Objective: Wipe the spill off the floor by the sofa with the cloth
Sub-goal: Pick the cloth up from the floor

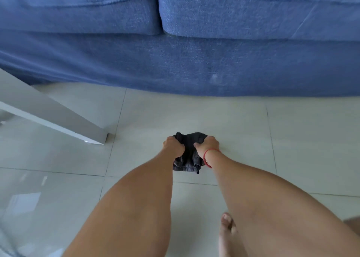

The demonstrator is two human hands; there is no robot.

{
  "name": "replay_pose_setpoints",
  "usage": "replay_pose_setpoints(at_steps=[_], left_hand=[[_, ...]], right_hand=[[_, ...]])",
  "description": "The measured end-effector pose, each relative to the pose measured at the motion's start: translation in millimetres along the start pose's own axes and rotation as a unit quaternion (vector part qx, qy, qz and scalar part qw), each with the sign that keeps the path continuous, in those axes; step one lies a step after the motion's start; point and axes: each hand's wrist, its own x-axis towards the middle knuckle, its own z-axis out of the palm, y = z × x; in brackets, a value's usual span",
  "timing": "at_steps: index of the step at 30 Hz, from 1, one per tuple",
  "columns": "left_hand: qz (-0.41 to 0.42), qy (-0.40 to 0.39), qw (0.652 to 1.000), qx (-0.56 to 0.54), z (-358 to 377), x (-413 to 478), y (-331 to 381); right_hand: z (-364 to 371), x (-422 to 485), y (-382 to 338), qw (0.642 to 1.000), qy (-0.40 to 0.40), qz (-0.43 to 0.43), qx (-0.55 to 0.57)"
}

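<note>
Head view shows the left hand (pixel 174 147) and right hand (pixel 206 145) both fisted on the dark cloth (pixel 187 155), seemingly pressed to the floor (pixel 194 116) between them.

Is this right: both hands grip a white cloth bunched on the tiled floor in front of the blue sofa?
Not quite: the cloth is dark grey, nearly black, not white. The head view shows it. The rest holds: the left hand and the right hand both grip it, bunched on the tiled floor in front of the blue sofa.
</note>
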Motion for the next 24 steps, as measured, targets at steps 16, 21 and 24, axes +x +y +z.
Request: replay_pose_setpoints(at_steps=[16, 21, 24], left_hand=[[0.186, 0.288, 0.925, -0.164, -193, -243, 37], [0.184, 0.337, 0.902, -0.196, -229, -288, -8], [0.164, 0.39, 0.884, -0.199, -260, -318, -47]], right_hand=[[-120, -232, -142, 0.941, 0.039, -0.322, 0.097], [-99, -299, -164, 0.925, 0.024, -0.369, 0.087], [-73, -345, -185, 0.907, 0.009, -0.415, 0.069]])
